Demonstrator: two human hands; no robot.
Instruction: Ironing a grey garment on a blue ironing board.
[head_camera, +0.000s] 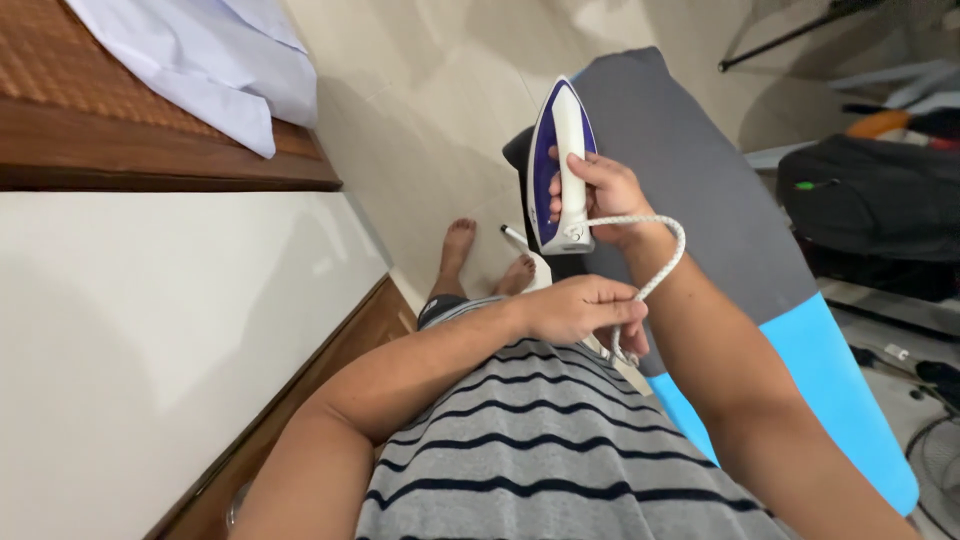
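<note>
**Count of things in view**

One steam iron (562, 160), white and purple, sits at the middle of the scene, with one braided white cord (655, 262) looping from its near end. Two hands are in view: one right hand (600, 195) on the iron's handle and one left hand (585, 310) on the cord, just nearer. One ironing board (700, 190) runs from far centre to near right, grey with a blue near end. Two bare feet (458, 245) stand on the floor between board and bed. One pale folded cloth (215, 65) lies far left. One dark bag (870, 195) sits far right. One fan (938, 470) shows partly, near right.
</note>
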